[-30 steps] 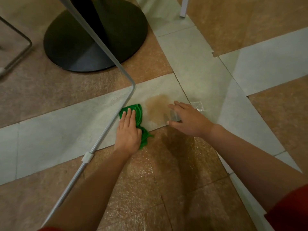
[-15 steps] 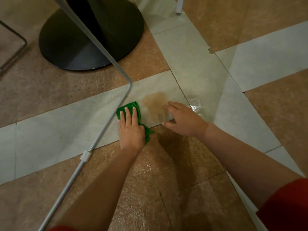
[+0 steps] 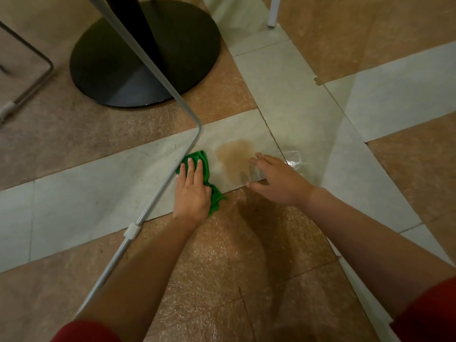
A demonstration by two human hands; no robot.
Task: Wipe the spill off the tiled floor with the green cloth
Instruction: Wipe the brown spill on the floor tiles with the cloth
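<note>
A brown spill (image 3: 233, 156) lies on a pale floor tile (image 3: 98, 183) near the middle of the view. Just left of it sits the green cloth (image 3: 206, 166), bunched up. My left hand (image 3: 192, 193) presses flat on the cloth with straight fingers. My right hand (image 3: 276, 178) hovers at the spill's right edge, fingers spread, holding nothing. A small wet glint (image 3: 294, 159) shows on the tile beyond my right fingertips.
A grey metal chair leg (image 3: 158, 193) bends at the floor right beside the cloth and my left hand. A black round table base (image 3: 145, 55) stands behind it. Another chair frame (image 3: 32, 77) is at far left, a white leg (image 3: 272, 11) at top right.
My right hand has lifted a little and shifted right of the spill. My left hand stays pressed on the cloth, which sits in nearly the same spot.
</note>
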